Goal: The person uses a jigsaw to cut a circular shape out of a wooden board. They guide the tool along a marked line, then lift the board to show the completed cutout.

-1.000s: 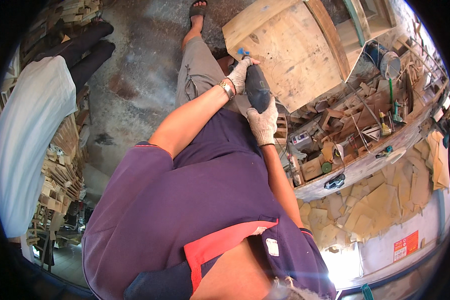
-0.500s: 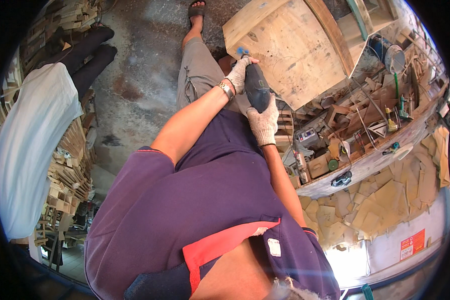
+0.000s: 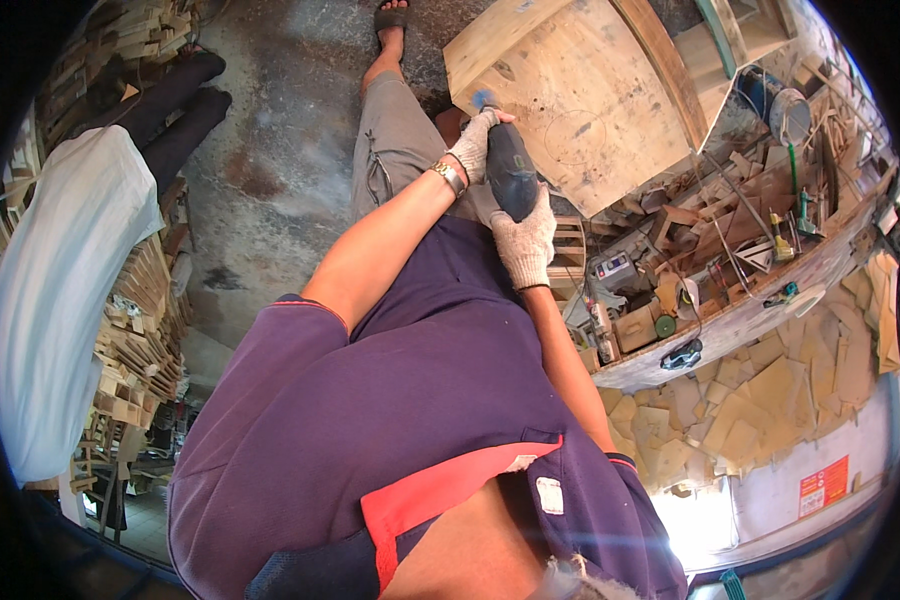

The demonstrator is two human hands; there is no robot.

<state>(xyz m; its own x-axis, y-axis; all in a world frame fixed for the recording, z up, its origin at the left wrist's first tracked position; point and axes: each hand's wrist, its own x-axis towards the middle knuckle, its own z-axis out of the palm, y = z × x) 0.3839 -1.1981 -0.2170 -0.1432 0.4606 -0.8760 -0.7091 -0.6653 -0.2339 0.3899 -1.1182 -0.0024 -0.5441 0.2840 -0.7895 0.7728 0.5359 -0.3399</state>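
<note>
A dark angle grinder (image 3: pixel 512 172) slants away from me between both hands, its blue head (image 3: pixel 483 98), blurred, at the near left edge of a plywood panel (image 3: pixel 580 110). Whether the head touches the wood I cannot tell. My left hand (image 3: pixel 473 145), in a knitted work glove, is closed around the grinder's front end. Gloved as well, my right hand (image 3: pixel 526 240) grips its rear end. A wristwatch (image 3: pixel 449 178) is on my left wrist.
Across the right runs a workbench (image 3: pixel 650 368) crowded with wood offcuts and tools; a metal drum (image 3: pixel 792 118) stands behind. Thin brown sheets (image 3: pixel 745 410) lie beyond its edge. At left are stacked wood strips (image 3: pixel 140 350) and a person in a white garment (image 3: pixel 75 270).
The blue head is more blurred now and sits slightly higher. Both hands keep their hold on the grinder, with only a slight shift.
</note>
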